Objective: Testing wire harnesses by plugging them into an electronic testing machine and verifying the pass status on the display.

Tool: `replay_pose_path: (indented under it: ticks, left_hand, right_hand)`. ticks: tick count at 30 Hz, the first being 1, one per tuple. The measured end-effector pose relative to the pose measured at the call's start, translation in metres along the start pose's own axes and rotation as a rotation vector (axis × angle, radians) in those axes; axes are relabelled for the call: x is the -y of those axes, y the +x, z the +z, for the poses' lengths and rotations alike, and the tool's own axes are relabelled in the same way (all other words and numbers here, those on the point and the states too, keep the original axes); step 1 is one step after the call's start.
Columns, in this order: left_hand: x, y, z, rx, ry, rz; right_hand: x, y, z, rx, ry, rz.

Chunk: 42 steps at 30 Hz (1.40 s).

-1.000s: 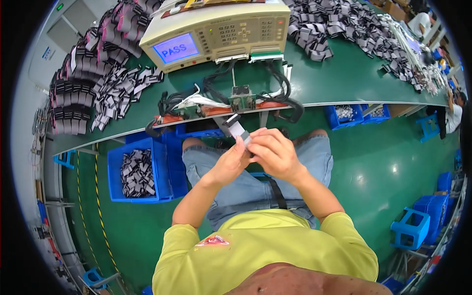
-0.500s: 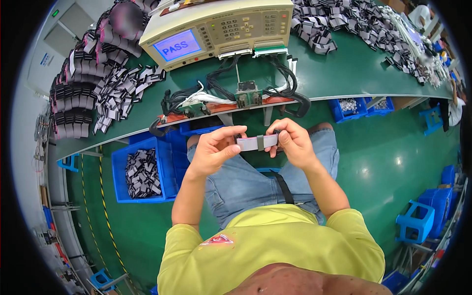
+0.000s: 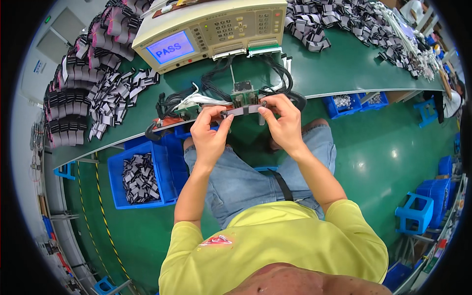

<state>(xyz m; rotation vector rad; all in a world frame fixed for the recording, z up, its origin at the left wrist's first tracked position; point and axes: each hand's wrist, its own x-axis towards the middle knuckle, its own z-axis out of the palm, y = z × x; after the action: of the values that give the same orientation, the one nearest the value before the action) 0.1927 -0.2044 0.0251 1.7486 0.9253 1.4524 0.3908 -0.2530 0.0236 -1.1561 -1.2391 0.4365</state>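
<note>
A short grey flat ribbon cable (image 3: 239, 111) with black end connectors is stretched between my hands, a dark band at its middle. My left hand (image 3: 210, 132) pinches its left connector between thumb and fingers. At the other end, my right hand (image 3: 282, 123) grips the right connector. Just beyond the cable, at the table's front edge, stands a test fixture (image 3: 243, 93) with a green circuit board and upright sockets. Black wire bundles (image 3: 216, 73) run from it to a beige cable tester (image 3: 216, 37) with a lit blue screen. Whether the cable touches the fixture I cannot tell.
Heaps of ribbon cables (image 3: 115, 96) cover the green table's left side, and another heap (image 3: 339, 22) lies at the back right. A blue bin (image 3: 114, 179) of cables stands below left. Smaller blue bins (image 3: 340, 109) sit under the table's right side; a blue stool (image 3: 414, 214) stands right.
Both hands have moved forward and slightly left, carrying the ribbon cable from above my lap to the fixture at the table edge. The camera view has shifted slightly.
</note>
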Motion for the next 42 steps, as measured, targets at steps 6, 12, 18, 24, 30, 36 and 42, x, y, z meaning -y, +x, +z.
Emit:
replay_pose_path:
  ticks: [6, 12, 18, 24, 30, 36, 42]
  left_hand:
    - [-0.002, -0.002, 0.001, -0.018, 0.151, 0.116]
    - [0.003, -0.002, -0.006, -0.006, 0.185, 0.071]
    - [0.003, -0.003, -0.004, -0.026, 0.160, 0.089]
    - [0.006, -0.004, -0.001, -0.032, 0.160, 0.083]
    - [0.007, -0.004, -0.003, 0.009, 0.168, 0.088]
    - [-0.003, -0.013, -0.009, 0.100, 0.073, 0.069]
    - [-0.006, -0.019, -0.005, 0.129, 0.084, 0.108]
  right_hand:
    - [0.000, -0.002, 0.007, -0.070, -0.232, -0.124]
    - [-0.003, 0.001, 0.017, -0.124, -0.234, -0.200]
    - [-0.005, 0.003, 0.017, -0.124, -0.287, -0.195]
    - [-0.009, 0.005, 0.025, -0.170, -0.320, -0.148]
    - [-0.013, 0.010, 0.027, -0.175, -0.404, -0.241]
    - [0.014, 0.009, 0.019, 0.012, -0.405, -0.498]
    - [0.016, 0.003, 0.018, 0.304, -0.446, -0.491]
